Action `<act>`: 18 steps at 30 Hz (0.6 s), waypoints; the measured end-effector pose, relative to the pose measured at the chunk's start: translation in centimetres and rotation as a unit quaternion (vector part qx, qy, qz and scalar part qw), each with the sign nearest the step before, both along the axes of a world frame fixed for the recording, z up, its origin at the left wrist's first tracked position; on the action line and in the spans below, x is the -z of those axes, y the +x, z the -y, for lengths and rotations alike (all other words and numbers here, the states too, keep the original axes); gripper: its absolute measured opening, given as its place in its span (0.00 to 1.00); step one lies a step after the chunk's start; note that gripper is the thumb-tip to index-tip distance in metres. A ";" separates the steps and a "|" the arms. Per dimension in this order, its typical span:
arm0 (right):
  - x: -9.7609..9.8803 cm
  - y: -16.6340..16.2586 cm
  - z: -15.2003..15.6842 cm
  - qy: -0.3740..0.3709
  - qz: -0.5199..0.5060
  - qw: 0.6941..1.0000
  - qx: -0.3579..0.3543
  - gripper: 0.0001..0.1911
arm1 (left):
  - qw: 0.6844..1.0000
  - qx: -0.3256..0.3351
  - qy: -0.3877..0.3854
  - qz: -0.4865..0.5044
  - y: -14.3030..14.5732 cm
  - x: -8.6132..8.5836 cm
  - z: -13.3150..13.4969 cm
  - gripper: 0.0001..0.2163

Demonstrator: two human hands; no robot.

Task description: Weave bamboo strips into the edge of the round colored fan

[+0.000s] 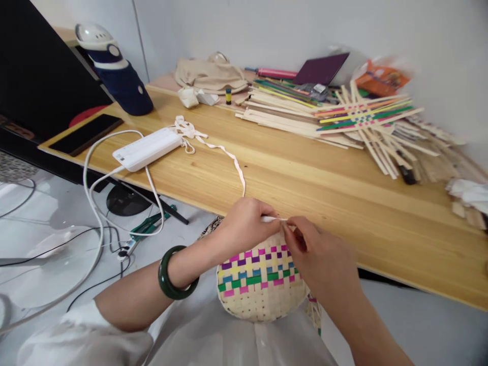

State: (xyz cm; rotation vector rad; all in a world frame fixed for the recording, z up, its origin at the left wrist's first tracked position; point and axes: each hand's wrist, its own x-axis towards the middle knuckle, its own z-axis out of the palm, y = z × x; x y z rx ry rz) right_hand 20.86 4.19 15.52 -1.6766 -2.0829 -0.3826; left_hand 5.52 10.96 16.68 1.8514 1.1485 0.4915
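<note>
A round woven fan (259, 290) of pale strips with magenta, purple, yellow, blue and green bands rests against my lap. At its top edge my left hand (247, 221) is closed on a white ribbon (239, 170), which trails back across the table. My right hand (320, 249) pinches at the same edge, just right of the left, with a short taut stretch of ribbon between the two. The right fingertips partly hide what they grip. A dark green bangle (168, 274) circles my left wrist.
On the wooden table (305, 178) lie a white power bank (148, 147), a black phone (86, 134) and a navy bottle (118, 76). Loose strips (274, 109) and a partly woven piece (366, 119) are at the back right. A white cable (89, 188) hangs off the left edge.
</note>
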 end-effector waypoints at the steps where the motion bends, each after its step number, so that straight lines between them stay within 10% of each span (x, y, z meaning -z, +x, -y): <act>1: -0.1 0.2 0.2 0.001 -0.008 1.000 0.003 0.10 | 1.000 0.000 -0.003 0.005 0.0 0.1 -0.1 0.12; 18: -0.9 2.8 -1.0 0.003 -0.159 0.987 0.012 0.08 | 0.996 0.048 -0.057 0.045 0.3 -0.4 -0.1 0.13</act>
